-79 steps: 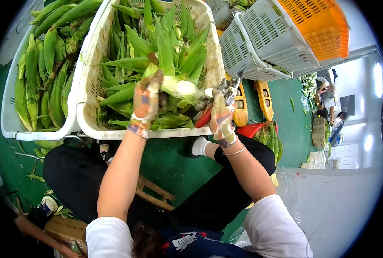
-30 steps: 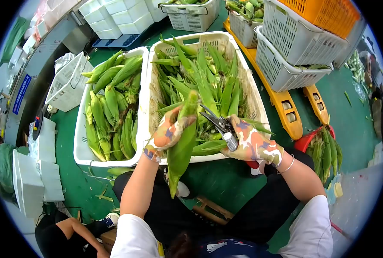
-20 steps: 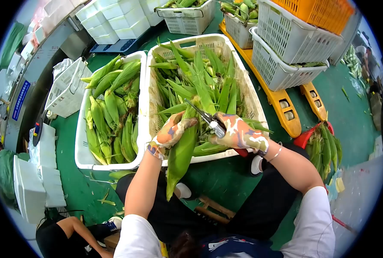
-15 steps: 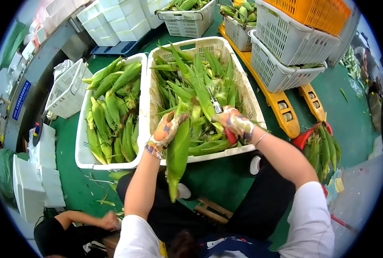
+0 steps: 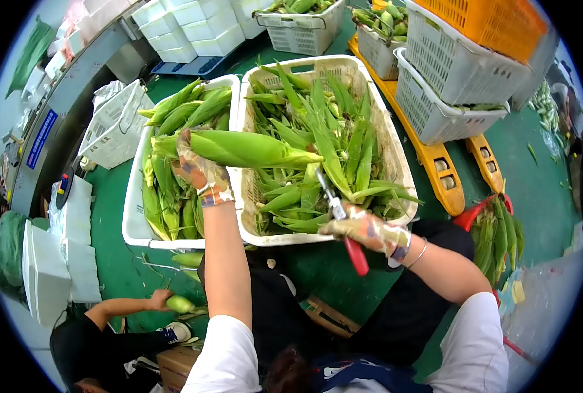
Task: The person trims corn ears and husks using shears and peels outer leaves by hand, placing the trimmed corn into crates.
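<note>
My left hand [image 5: 202, 173], in a camouflage-patterned glove, grips an unpeeled ear of corn [image 5: 252, 149]. The ear lies almost level, its narrow tip pointing right. In my right hand [image 5: 373, 234], gloved alike, is a pair of pruning shears [image 5: 355, 254] with a red handle; the blades point up, just below the corn's tip. Beneath my left hand stands a white crate [image 5: 167, 244] of green ears. Beside it, a larger white crate [image 5: 285, 240] holds loose husk leaves [image 5: 334, 137], close to the shears.
Stacked crates [image 5: 442, 65] and a yellow pallet jack [image 5: 439, 167] stand at right. A red container [image 5: 467, 219] of corn sits right of my knee. Lower left, another person's hand [image 5: 160, 299] holds an ear. White foam boxes [image 5: 46, 275] line the left side.
My left hand has swung the ear up and left, from hanging tip-down to nearly level. My right hand has drawn the shears lower, out of the husk leaves. The other person's hand has risen.
</note>
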`<state>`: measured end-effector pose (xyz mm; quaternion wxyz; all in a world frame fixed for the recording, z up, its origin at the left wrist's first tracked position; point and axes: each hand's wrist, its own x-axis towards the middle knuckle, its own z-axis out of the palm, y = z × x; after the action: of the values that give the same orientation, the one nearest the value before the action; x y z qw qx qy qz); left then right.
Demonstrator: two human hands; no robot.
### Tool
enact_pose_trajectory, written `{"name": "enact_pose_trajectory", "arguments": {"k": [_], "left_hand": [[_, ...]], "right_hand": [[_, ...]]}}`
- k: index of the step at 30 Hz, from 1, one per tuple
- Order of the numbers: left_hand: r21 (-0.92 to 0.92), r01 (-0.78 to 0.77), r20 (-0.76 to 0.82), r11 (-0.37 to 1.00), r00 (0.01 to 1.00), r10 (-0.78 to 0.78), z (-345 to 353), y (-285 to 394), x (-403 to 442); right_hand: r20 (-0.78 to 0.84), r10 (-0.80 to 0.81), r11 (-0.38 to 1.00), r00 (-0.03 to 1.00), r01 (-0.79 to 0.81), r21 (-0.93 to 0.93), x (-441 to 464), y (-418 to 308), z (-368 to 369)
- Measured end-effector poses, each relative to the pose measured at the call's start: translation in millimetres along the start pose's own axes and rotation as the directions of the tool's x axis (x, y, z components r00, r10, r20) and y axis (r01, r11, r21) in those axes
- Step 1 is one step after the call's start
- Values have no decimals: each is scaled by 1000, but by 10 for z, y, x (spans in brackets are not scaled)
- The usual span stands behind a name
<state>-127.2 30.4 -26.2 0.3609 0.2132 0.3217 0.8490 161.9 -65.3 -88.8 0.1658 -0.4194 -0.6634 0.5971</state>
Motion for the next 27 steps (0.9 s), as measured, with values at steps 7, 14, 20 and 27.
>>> {"name": "enact_pose_trajectory", "arguments": {"k": [7,14,20,27], "left_hand": [[-316,57,78,947,996,-34,-43,-26,-94],[-127,-81,51,989,995,88,-281,-227,-222],[-53,56,-321,997,944,-70,-309,252,70],[-5,-13,-371,1000,929,10,-555,601,178]], "right_hand": [[101,-280,929,955,296,-221,334,-2,202],[-139,-334,929,932,350,117,688,-336,212],[-302,-280,726,911,-5,-688,951,76,340],[-551,-57,821,833,-275,-501,581,-148,-240]]}}
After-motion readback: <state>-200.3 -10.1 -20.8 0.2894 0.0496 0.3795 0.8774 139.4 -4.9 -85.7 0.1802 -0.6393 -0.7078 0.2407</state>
